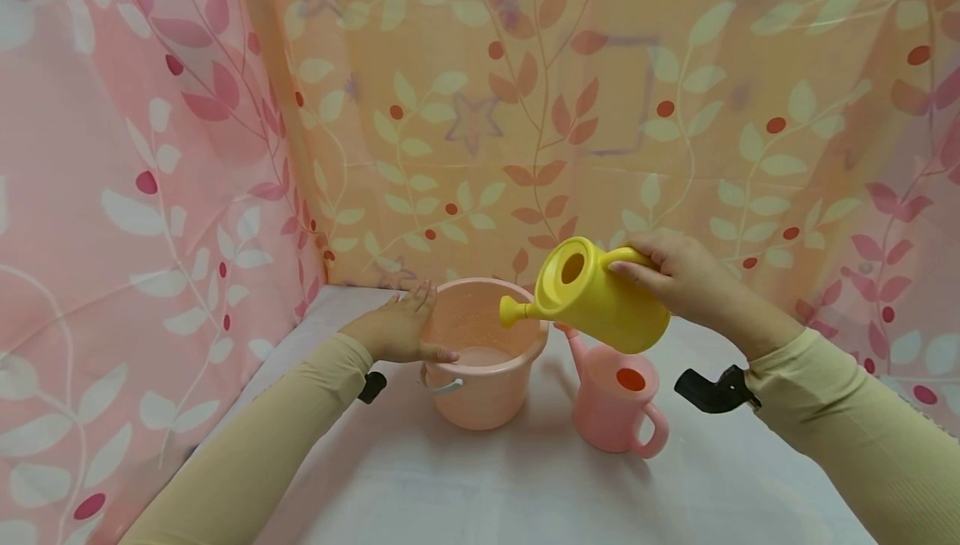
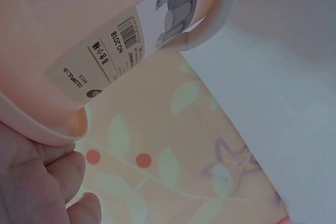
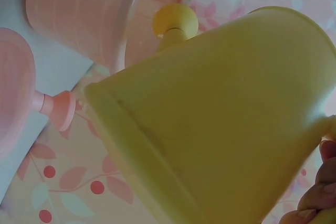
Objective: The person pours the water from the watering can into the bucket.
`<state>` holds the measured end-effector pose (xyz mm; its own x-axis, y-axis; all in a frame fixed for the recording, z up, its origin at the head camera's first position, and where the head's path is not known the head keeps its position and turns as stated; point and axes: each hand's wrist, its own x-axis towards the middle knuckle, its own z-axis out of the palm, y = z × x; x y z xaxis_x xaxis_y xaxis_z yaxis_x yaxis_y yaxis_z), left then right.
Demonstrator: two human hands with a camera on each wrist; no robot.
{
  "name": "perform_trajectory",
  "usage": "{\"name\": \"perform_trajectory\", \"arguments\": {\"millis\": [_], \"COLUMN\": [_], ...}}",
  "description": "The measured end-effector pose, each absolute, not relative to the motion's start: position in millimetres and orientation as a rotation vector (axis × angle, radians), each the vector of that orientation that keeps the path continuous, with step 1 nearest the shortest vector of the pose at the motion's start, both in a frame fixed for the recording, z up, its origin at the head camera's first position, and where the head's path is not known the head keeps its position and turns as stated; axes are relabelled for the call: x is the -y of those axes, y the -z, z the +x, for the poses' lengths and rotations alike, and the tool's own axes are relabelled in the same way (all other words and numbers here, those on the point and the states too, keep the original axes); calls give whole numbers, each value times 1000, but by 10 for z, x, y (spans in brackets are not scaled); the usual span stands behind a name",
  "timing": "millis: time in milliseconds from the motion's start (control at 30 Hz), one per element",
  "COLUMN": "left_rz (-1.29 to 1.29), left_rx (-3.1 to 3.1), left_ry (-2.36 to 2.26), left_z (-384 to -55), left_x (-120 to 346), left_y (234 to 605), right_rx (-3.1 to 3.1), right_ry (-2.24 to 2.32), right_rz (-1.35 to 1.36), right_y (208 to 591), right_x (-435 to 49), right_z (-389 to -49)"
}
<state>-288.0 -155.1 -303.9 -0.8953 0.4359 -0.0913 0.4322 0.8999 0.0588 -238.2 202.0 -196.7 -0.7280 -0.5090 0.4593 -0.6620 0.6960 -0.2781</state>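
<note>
A peach plastic bucket (image 1: pixel 480 403) stands on the white surface, its pale handle (image 1: pixel 447 387) hanging at the front left. My left hand (image 1: pixel 396 327) rests on the bucket's left rim, fingers fairly straight and thumb along the front edge. The left wrist view shows the fingers against the rim near a printed label (image 2: pixel 113 51). My right hand (image 1: pixel 678 274) grips the handle of a yellow watering can (image 1: pixel 615 307). The can is raised and tilted left, its spout at the bucket's right rim. No water is visible coming from it.
A pink watering can (image 1: pixel 609 412) stands upright right of the bucket, below the yellow one, spout toward the bucket. Leaf-patterned curtains (image 1: pixel 420 153) hang behind and at both sides of the white-covered table (image 1: pixel 525 495).
</note>
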Motion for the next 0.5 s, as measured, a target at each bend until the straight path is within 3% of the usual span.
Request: {"name": "perform_trajectory", "arguments": {"millis": [500], "left_rz": [664], "left_rx": [-2950], "left_ry": [-80], "left_z": [-2868], "left_x": [1549], "left_y": [3028], "right_rx": [2539], "right_ry": [-601], "right_rz": [947], "right_y": [1981], "right_x": [-2005], "right_z": [-2377]}}
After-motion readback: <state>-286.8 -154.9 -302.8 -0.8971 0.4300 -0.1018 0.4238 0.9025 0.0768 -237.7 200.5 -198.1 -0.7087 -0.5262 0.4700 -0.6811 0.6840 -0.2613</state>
